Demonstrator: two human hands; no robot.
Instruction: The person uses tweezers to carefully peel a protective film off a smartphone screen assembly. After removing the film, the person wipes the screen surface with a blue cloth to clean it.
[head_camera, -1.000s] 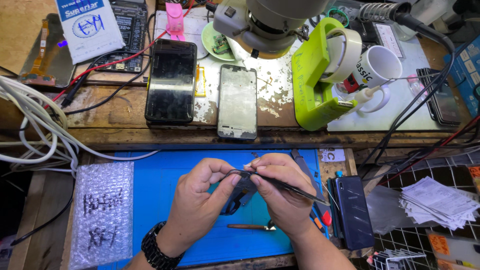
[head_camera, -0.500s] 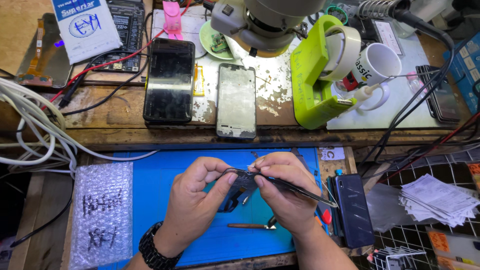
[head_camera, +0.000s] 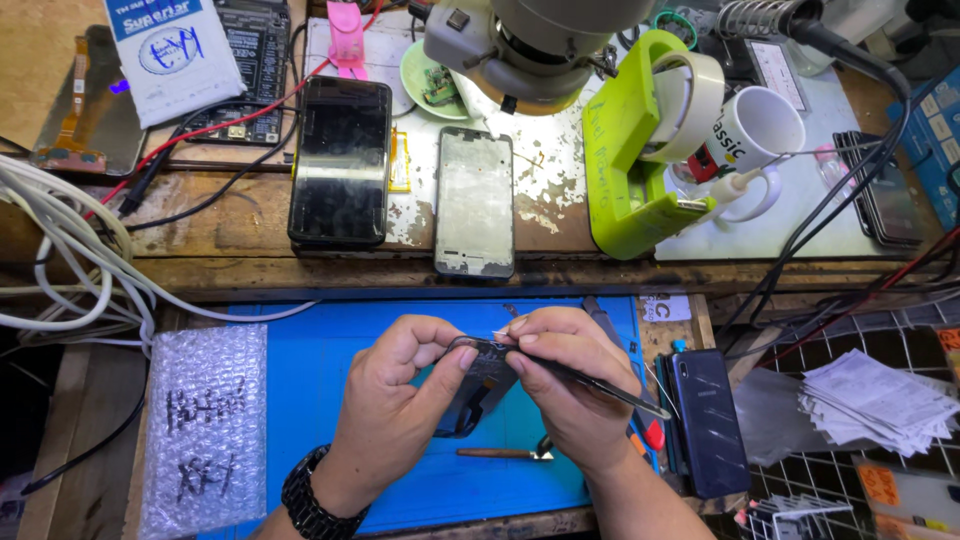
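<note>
The small dark phone part (head_camera: 478, 372) is held above the blue mat (head_camera: 300, 370), near the worktop's (head_camera: 240, 215) near edge, raised for close work. The left hand (head_camera: 395, 400) pinches its left edge, fingers closed on it. The right hand (head_camera: 570, 390) grips thin tweezers (head_camera: 590, 378), tips at the part's top edge. A stripped phone frame (head_camera: 475, 203) lies farther off

Bright, even light falls from above. A pool of it lands under the microscope lamp (head_camera: 535, 45) at twelve o'clock, whitening the bench (head_camera: 560, 190) there. The dark phone screen (head_camera: 340, 160) shows faint glare. Shadows under the hands are soft. Focus is sharp; edges bow slightly outward.
</note>
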